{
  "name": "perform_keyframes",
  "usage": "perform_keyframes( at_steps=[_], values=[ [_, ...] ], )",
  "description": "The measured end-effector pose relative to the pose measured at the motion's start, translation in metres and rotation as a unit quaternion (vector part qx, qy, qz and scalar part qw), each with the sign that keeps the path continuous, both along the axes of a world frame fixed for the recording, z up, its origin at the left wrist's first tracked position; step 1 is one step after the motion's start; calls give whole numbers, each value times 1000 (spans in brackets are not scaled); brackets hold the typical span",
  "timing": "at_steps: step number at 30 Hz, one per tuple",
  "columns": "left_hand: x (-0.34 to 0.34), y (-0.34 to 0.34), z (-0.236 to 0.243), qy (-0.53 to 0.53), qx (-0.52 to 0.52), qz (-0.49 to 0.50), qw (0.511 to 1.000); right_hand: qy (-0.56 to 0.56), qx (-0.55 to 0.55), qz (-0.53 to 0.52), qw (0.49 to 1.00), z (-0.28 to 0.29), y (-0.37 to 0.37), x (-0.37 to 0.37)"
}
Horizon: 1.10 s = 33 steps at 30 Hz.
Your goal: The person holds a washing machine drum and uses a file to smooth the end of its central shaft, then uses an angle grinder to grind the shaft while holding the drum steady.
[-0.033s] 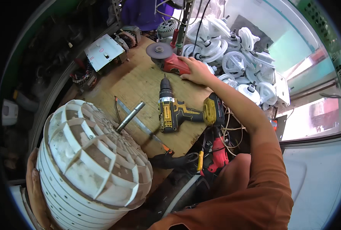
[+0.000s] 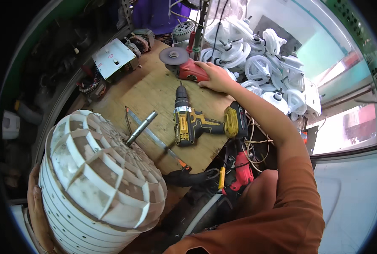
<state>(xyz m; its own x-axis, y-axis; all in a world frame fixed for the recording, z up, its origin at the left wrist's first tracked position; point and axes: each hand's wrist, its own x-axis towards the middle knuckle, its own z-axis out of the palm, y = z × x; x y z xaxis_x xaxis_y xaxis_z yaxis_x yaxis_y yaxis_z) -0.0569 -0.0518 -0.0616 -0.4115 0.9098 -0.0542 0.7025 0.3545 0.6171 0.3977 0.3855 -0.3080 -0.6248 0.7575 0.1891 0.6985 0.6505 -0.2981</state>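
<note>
Red angle grinder [image 2: 188, 67] sits at the far edge of the plywood tabletop [image 2: 154, 93], grey disc pointing left, and the right hand [image 2: 216, 76] is laid over its rear end with the fingers curled loosely on the body. Can't tell if that's a proper grip or just resting. Right behind the grinder the board ends and a heap of white plastic wheels [image 2: 260, 67] crowds up against it, so no spare room on that side.

Nearer in, a yellow and black cordless drill [image 2: 197, 122] lies flat mid-board, chuck pointing away, battery hanging at the right edge over a tangle of wires. Left of the drill there's open plywood, then a thin metal strip [image 2: 154, 137] lying diagonally.

Big white ribbed drum [image 2: 95, 173] fills the lower left, its steel shaft [image 2: 141, 128] sticking up and over the board's near-left corner. The left hand [image 2: 38, 211] cups the drum's lower left side, fingers pressed flat on it as far as I can see.

Compared with the other frame, nothing has moved, same spot for everything.
</note>
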Motion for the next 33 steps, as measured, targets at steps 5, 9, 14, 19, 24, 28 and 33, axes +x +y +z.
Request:
perform_keyframes(
  at_steps=[5,9,14,19,24,28,33],
  values=[
    [-6,7,-12,-19,15,-47,999,-30,1,63,998,-1,8,17],
    [-21,9,-21,-31,18,-54,998,18,-61,101,993,45,2,82],
    [-25,7,-20,-37,36,-71,996,57,-203,-140,967,105,-101,261],
    [-47,-4,-23,-57,47,-82,994,-327,-108,-189,920,-14,-160,309],
    [-30,12,-25,-51,52,-138,988,-525,-214,-184,803,-84,-160,365],
    [-5,-25,7,-2,53,-79,995,-539,-300,-124,778,-80,-138,293],
    [14,-18,0,-31,60,-79,995,-441,-185,-157,864,-100,-135,358]
  ],
)
